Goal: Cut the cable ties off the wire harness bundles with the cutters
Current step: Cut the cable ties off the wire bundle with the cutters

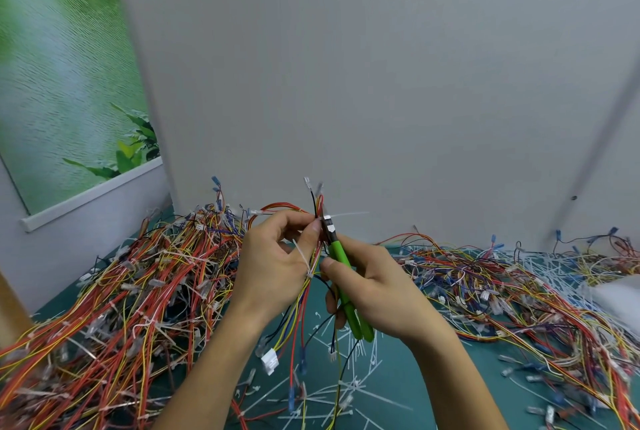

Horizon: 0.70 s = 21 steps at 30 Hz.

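Between the two hands, above the green mat (394,381), one white cable tie (346,214) is met by the nose of the cutters (341,267), its tail sticking out to the right. The jaws are seen close together at the strap; whether it is bitten through cannot be told. The wire harness bundle (319,202) is held upright, likely so the tie is presented clear of the wires. A second tie (302,256) is counted lower down, two in all. The bundle is pinched by the left hand (273,267), thumb and forefinger curled just beside the cut, apparently to steady it. One pair of cutters is gripped by the right hand (377,284), fingers wrapped round the green handles. Two heaps of harnesses are spread out, left heap (138,291) and right heap (502,291). Snipped ties (346,395) are strewn on the mat, too many to be counted.
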Tool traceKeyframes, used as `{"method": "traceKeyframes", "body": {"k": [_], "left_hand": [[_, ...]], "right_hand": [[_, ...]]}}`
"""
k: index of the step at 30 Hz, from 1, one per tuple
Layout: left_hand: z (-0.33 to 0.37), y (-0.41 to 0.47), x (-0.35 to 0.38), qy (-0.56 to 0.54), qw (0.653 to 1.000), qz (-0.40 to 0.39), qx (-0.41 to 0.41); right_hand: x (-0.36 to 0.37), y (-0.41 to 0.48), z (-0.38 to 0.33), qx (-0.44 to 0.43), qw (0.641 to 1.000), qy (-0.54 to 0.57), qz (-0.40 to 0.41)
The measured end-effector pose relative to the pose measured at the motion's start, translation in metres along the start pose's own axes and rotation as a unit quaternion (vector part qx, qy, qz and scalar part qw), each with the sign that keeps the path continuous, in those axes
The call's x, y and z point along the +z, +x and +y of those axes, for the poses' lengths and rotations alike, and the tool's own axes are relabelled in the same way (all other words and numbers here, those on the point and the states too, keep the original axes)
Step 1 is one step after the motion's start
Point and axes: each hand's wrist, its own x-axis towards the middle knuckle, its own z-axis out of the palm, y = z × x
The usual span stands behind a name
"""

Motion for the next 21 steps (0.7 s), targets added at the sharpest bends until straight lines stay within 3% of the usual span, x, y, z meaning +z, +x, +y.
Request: {"method": "traceKeyframes", "body": {"k": [6, 21], "left_hand": [[0.0004, 0.0, 0.0, -0.008, 1.0, 0.002, -0.006], [0.0077, -0.0008, 0.0001, -0.017, 1.0, 0.008, 0.009]], "right_hand": [[0.0003, 0.0016, 0.0005, 0.02, 0.999, 0.048, -0.004], [-0.0011, -0.0019, -0.0052, 0.0, 1.0, 0.011, 0.003]]}}
